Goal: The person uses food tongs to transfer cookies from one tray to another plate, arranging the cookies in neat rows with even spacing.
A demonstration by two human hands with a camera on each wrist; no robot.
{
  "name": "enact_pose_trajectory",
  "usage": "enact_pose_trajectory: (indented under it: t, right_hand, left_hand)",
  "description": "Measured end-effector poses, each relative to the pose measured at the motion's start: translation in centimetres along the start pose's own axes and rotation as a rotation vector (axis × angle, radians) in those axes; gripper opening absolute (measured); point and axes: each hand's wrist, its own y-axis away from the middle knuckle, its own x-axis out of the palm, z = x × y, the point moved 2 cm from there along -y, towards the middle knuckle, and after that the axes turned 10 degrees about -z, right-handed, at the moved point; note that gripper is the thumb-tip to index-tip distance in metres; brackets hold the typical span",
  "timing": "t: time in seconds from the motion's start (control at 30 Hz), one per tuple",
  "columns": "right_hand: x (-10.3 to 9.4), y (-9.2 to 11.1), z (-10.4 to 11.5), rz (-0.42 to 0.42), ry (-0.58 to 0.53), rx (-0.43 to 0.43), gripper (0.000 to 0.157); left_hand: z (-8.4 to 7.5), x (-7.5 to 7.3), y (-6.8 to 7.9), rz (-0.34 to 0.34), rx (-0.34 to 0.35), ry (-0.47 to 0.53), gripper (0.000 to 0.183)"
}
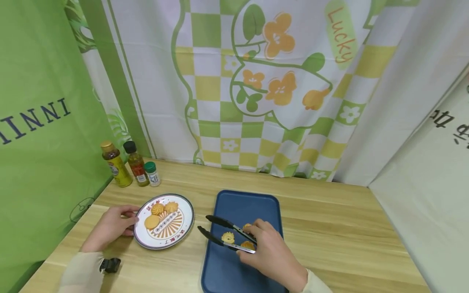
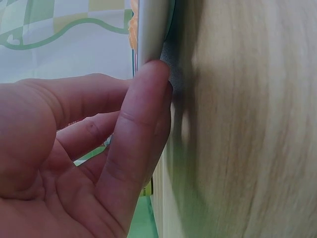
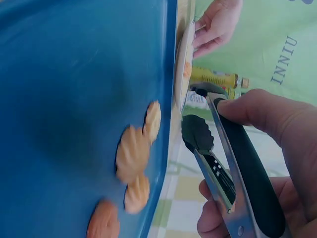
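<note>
My left hand [image 1: 110, 226] pinches the near-left rim of a white plate [image 1: 185, 221] with a blue edge and a printed sunburst pattern. Three golden cookies [image 1: 152, 221] lie on that plate. In my right hand [image 1: 270, 249] are metal tongs [image 3: 237, 156] with black grips and black scalloped heads. The tongs' heads stand apart with nothing between them, pointing left over the edge of a dark blue tray [image 1: 234, 207]. Several cookies [image 3: 132, 153] lie on the tray beneath the tongs; my right hand hides part of them in the head view.
Back left on the wooden table [image 1: 322, 219] stand a yellow-labelled bottle [image 1: 119, 169], a black-capped oil bottle [image 1: 137, 167] and a small green-capped shaker [image 1: 152, 174]. A patterned curtain [image 1: 209, 101] hangs behind the table, with a green cloth [image 1: 40, 81] along the left.
</note>
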Motion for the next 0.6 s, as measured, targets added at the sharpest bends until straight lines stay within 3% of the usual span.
enact_pose_trajectory:
  t: [0.23,0.6]
  right_hand:
    - [-1.5,0.9,-1.6,0.007,0.035,0.061,0.053]
    - [-2.4,2.6,-2.8,0.055,0.071,0.056,0.053]
  left_hand:
    - [-0.2,-0.2,0.0,0.003,0.0,-0.017,0.048]
    - [0.0,-0.1,-0.2,0.004,0.008,-0.021,0.049]
